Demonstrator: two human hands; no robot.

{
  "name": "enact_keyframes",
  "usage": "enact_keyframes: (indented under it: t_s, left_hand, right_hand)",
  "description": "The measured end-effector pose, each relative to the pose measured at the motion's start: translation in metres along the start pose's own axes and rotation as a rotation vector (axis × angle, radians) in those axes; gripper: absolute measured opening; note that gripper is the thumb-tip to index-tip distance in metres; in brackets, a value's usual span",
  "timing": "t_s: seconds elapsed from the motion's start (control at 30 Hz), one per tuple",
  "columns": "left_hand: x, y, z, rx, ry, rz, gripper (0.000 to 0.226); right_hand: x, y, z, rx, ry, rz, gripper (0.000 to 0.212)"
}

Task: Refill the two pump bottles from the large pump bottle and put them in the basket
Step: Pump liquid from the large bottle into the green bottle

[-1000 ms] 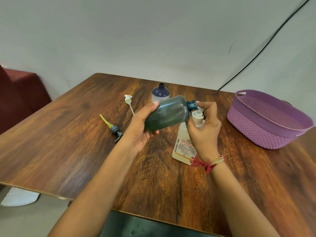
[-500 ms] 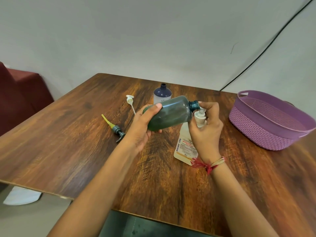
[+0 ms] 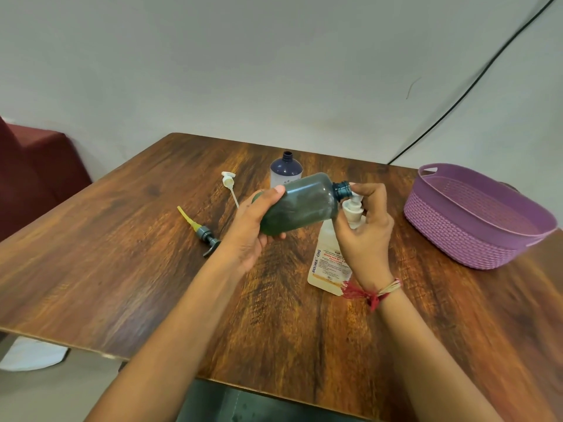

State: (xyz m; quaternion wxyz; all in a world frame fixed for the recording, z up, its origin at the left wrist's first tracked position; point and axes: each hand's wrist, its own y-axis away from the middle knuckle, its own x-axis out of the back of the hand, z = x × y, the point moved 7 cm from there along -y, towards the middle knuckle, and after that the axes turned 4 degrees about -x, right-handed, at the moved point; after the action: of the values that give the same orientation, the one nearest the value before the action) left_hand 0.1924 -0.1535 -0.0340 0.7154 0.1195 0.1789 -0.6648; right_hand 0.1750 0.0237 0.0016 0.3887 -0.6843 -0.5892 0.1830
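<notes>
Against the wall at the far left sits a maroon seat. On the wooden table, left of the hands, lie two loose pump tops. One is grey with a yellow tube, and the other, farther back, is white with a white tube.

The left hand holds a dark green bottle above the table, its grip wrapped around the lower body. The bottle is tipped on its side with the open neck pointing right. Behind it a dark blue bottle stands upright on the table with no cap.

The green bottle's neck sits just beside the nozzle of the large pump bottle, a white labelled one standing on the table. The right hand has its grip curled around that bottle's pump top, and a red thread band is tied at the wrist.

Well apart to the right rests the purple basket, near the table's edge. A black cable runs up the wall behind it.
</notes>
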Motion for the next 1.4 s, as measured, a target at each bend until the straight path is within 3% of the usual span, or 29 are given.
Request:
enact_keyframes:
  t_s: [0.13, 0.2, 0.27, 0.4, 0.67, 0.97, 1.17, 1.27, 1.4]
  left_hand:
    - [-0.004, 0.002, 0.0, 0.011, 0.001, -0.012, 0.042]
    - [-0.006, 0.003, -0.002, 0.029, 0.025, -0.014, 0.034]
    - [-0.007, 0.003, -0.002, 0.04, 0.028, -0.025, 0.02]
    - [-0.002, 0.003, -0.002, 0.023, 0.03, -0.021, 0.016]
    - [-0.007, 0.006, -0.004, 0.062, -0.024, -0.081, 0.019]
    - [-0.004, 0.003, -0.001, 0.044, -0.034, -0.06, 0.025]
    - [-0.005, 0.002, -0.002, 0.043, 0.044, -0.046, 0.037]
    - [-0.004, 0.001, 0.0, 0.039, 0.063, -0.019, 0.046]
    - [-0.006, -0.001, 0.007, 0.014, 0.046, -0.031, 0.049]
  right_hand:
    - [-0.001, 0.001, -0.002, 0.015, -0.025, -0.042, 0.057]
    - [-0.001, 0.001, -0.002, 0.025, -0.03, -0.049, 0.059]
    - [-0.001, -0.001, -0.001, 0.016, -0.035, -0.037, 0.055]
    - [0.0, -0.003, 0.002, 0.01, -0.018, 0.001, 0.042]
    - [-0.001, -0.002, 0.0, 0.025, -0.05, -0.048, 0.056]
    - [0.001, -0.001, 0.002, -0.023, -0.042, 0.002, 0.047]
    - [-0.001, -0.001, 0.0, 0.007, -0.044, -0.129, 0.058]
    - [0.005, -0.005, 0.005, -0.106, -0.17, -0.222, 0.05]
    - [0.021, -0.025, 0.005, -0.324, -0.314, -0.165, 0.031]
